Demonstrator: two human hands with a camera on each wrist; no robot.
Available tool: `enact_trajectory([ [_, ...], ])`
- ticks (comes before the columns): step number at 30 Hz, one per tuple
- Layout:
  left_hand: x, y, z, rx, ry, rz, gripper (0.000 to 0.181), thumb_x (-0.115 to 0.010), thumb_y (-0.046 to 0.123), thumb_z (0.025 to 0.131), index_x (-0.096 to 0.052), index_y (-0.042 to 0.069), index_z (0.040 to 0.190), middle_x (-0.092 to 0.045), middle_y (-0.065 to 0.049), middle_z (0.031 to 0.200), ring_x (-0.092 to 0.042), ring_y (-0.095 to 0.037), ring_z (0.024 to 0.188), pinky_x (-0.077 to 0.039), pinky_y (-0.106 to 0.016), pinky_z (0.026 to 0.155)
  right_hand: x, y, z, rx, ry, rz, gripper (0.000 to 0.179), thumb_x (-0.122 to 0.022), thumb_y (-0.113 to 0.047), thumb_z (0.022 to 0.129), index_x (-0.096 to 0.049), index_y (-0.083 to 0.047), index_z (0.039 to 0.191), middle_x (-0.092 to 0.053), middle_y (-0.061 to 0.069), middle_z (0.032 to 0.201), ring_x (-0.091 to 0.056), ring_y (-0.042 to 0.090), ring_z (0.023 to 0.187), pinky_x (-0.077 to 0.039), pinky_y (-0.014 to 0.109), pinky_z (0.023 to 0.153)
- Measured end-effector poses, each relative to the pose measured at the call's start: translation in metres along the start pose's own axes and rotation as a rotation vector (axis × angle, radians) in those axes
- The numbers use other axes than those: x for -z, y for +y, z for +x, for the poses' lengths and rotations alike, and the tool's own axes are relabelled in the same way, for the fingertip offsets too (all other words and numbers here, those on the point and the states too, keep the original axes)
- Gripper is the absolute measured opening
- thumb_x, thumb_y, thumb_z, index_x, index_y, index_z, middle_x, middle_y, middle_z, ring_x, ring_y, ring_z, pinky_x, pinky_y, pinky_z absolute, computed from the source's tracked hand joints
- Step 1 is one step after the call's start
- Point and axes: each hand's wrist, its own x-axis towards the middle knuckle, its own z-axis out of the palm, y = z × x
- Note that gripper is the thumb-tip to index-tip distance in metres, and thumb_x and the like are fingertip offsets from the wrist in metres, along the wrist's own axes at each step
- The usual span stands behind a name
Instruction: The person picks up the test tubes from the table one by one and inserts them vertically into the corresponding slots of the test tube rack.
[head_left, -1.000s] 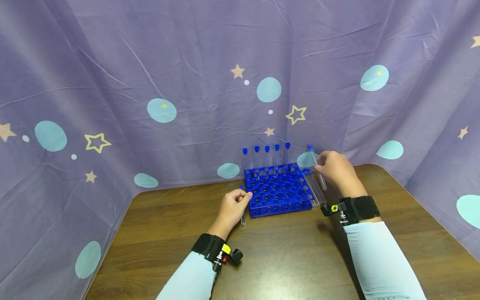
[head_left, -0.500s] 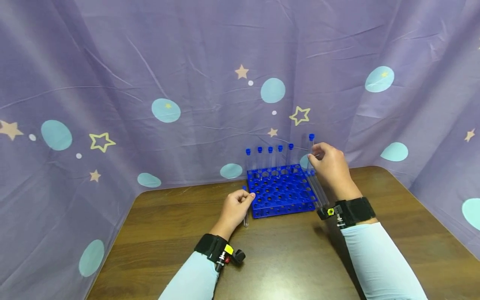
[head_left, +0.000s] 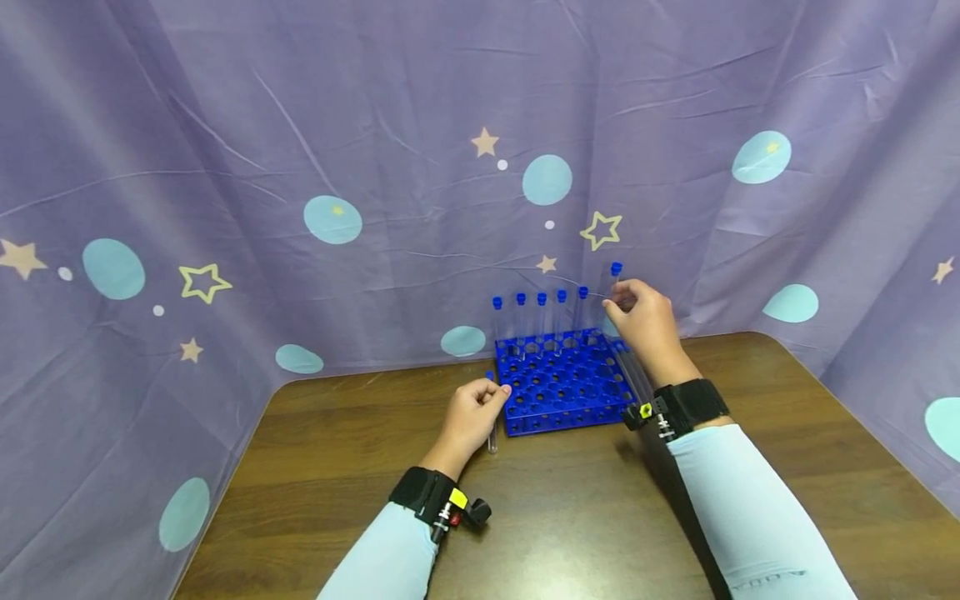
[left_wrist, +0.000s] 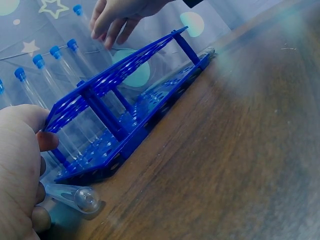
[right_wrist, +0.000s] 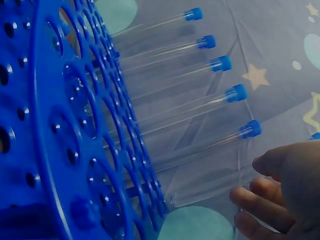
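Note:
A blue test tube rack (head_left: 566, 383) stands on the table. My left hand (head_left: 468, 412) pinches its left edge, thumb on top and a finger below in the left wrist view. A loose test tube (left_wrist: 80, 198) lies under that hand's other fingers, alongside the rack. My right hand (head_left: 645, 323) holds a clear, blue-capped test tube (head_left: 616, 270) nearly upright at the rack's back right corner. In the right wrist view its rounded lower end is close to the top plate; I cannot tell whether it is in a hole. Several capped tubes (right_wrist: 200, 102) stand in the back row.
More clear tubes (head_left: 633, 371) lie along the rack's right side, partly hidden by my right hand and wrist. A purple patterned curtain (head_left: 412, 208) hangs right behind the wooden table (head_left: 360, 450).
My right hand has moved left and up from beside the rack to its back right corner. The tube it holds has gone from tilted to nearly upright. My left hand keeps its grip.

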Motion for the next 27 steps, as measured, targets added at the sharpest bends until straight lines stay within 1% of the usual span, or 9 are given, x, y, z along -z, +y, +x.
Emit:
enact_trajectory([
  [4, 0.0, -0.001, 0.0, 0.003, 0.002, 0.007, 0.03, -0.08, 0.03, 0.107, -0.077, 0.01, 0.084, -0.05, 0.01, 0.065, -0.05, -0.007, 0.057, -0.047, -0.025, 0.063, -0.007, 0.002, 0.005, 0.009, -0.03, -0.036, 0.024, -0.08, -0.013, 0.105, -0.075, 0.003, 0.123, -0.082, 0.024, 0.11, -0.081, 0.042, 0.099, -0.064, 0.058, 0.089],
  [9, -0.001, 0.0, 0.0, -0.003, 0.008, 0.002, 0.032, -0.081, 0.03, 0.107, -0.076, 0.009, 0.083, -0.049, 0.01, 0.064, -0.049, -0.007, 0.056, -0.046, -0.026, 0.064, -0.015, 0.007, 0.008, 0.011, -0.058, -0.069, 0.022, -0.081, -0.012, 0.103, -0.075, 0.002, 0.119, -0.082, 0.023, 0.107, -0.081, 0.041, 0.096, -0.063, 0.057, 0.087],
  [14, -0.001, 0.001, 0.001, -0.007, 0.006, 0.004, 0.031, -0.081, 0.029, 0.107, -0.077, 0.008, 0.083, -0.049, 0.01, 0.065, -0.049, -0.006, 0.058, -0.045, -0.025, 0.062, -0.02, 0.011, 0.006, -0.022, -0.116, -0.111, 0.023, -0.081, -0.014, 0.104, -0.075, 0.001, 0.12, -0.083, 0.021, 0.108, -0.081, 0.04, 0.096, -0.062, 0.056, 0.086],
  [17, -0.001, 0.001, 0.001, -0.007, 0.0, 0.01, 0.031, -0.08, 0.028, 0.107, -0.076, 0.009, 0.084, -0.049, 0.011, 0.065, -0.049, -0.007, 0.06, -0.044, -0.025, 0.062, -0.022, 0.014, 0.005, -0.039, -0.137, -0.129, 0.023, -0.081, -0.013, 0.104, -0.076, 0.001, 0.121, -0.083, 0.02, 0.107, -0.079, 0.039, 0.096, -0.061, 0.055, 0.086],
  [22, 0.0, 0.0, 0.001, -0.006, 0.0, 0.021, 0.03, -0.08, 0.029, 0.108, -0.076, 0.012, 0.083, -0.049, 0.011, 0.065, -0.049, -0.007, 0.06, -0.045, -0.025, 0.064, -0.024, 0.018, 0.003, -0.051, -0.149, -0.127, 0.023, -0.081, -0.013, 0.104, -0.076, 0.001, 0.121, -0.083, 0.021, 0.108, -0.079, 0.04, 0.096, -0.061, 0.056, 0.088],
  [27, 0.0, 0.001, 0.001, -0.022, 0.003, 0.017, 0.032, -0.08, 0.029, 0.106, -0.075, 0.01, 0.081, -0.048, 0.011, 0.064, -0.048, -0.007, 0.059, -0.045, -0.025, 0.062, -0.023, 0.019, 0.001, -0.061, -0.161, -0.114, 0.024, -0.079, -0.014, 0.104, -0.075, 0.001, 0.122, -0.082, 0.022, 0.11, -0.079, 0.04, 0.098, -0.061, 0.056, 0.09],
])
